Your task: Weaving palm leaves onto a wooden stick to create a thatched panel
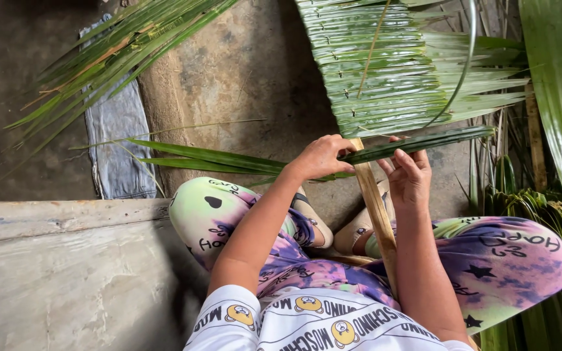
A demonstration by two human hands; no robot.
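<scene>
While the person sat with knees apart, both hands met at a long green palm leaf (417,143) laid crosswise over a pale wooden slat (375,208). The left hand (320,158) was clenched over the leaf just left of the slat, fingers curled down around it. The right hand (410,174) lay just right of the slat, fingers raised and touching the underside of the same leaf; a full grip could not be confirmed. The slat ran from between the hands down toward the lap, between the legs in tie-dye trousers (502,260). Directly above the hands hung a finished panel of folded leaves (385,71), its lowest row just beside the held leaf. Loose fronds (105,58) lay well left of the left hand on the concrete floor (248,71), near a grey cloth (118,143). More leaves (554,84) stood right of the right hand.
</scene>
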